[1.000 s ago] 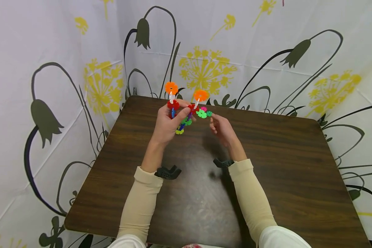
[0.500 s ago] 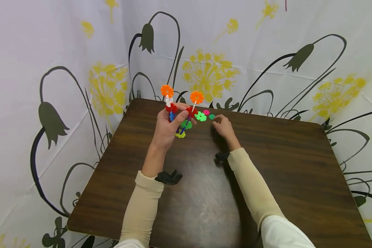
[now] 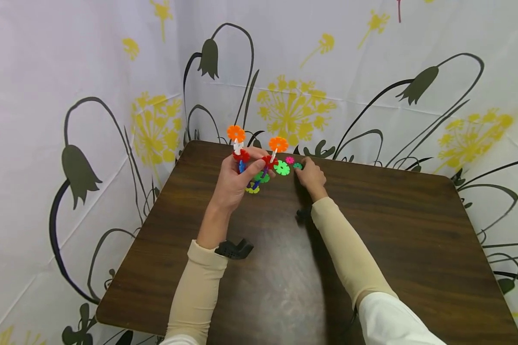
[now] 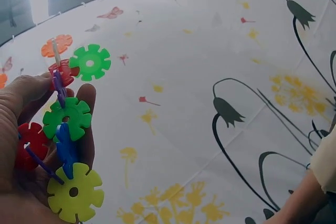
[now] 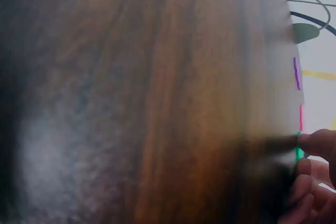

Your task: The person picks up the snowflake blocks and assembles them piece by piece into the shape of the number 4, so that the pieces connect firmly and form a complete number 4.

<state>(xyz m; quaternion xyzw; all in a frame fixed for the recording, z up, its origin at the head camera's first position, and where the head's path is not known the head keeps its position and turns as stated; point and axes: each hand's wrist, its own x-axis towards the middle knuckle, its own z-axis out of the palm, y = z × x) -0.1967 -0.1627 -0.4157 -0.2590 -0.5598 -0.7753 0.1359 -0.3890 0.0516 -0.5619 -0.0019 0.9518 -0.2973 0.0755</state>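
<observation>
My left hand [image 3: 234,179] grips a chain of notched, flower-shaped plastic interlocking discs above the table's back left part. Orange discs [image 3: 278,144] top its two ends, with white, red, blue, purple, green and yellow discs between. In the left wrist view the yellow disc [image 4: 75,192] hangs lowest, and a light green disc [image 4: 90,63] sits beside a red one. At the table's back edge a small teal disc [image 3: 298,166] lies with my right hand [image 3: 311,178] pinching it. Beside it lies a small pink disc [image 3: 289,160].
A brown wooden table [image 3: 393,230] stands against a white patterned cloth [image 3: 311,62]. Black wrist cameras [image 3: 234,249] are strapped to both arms. A thin purple strip [image 5: 297,73] shows along the table's edge in the right wrist view; its kind is unclear.
My right hand has reached forward from beside the teal disc and now has its fingertips on it. The left hand still holds the chain, shifted little. The head view has tilted slightly.
</observation>
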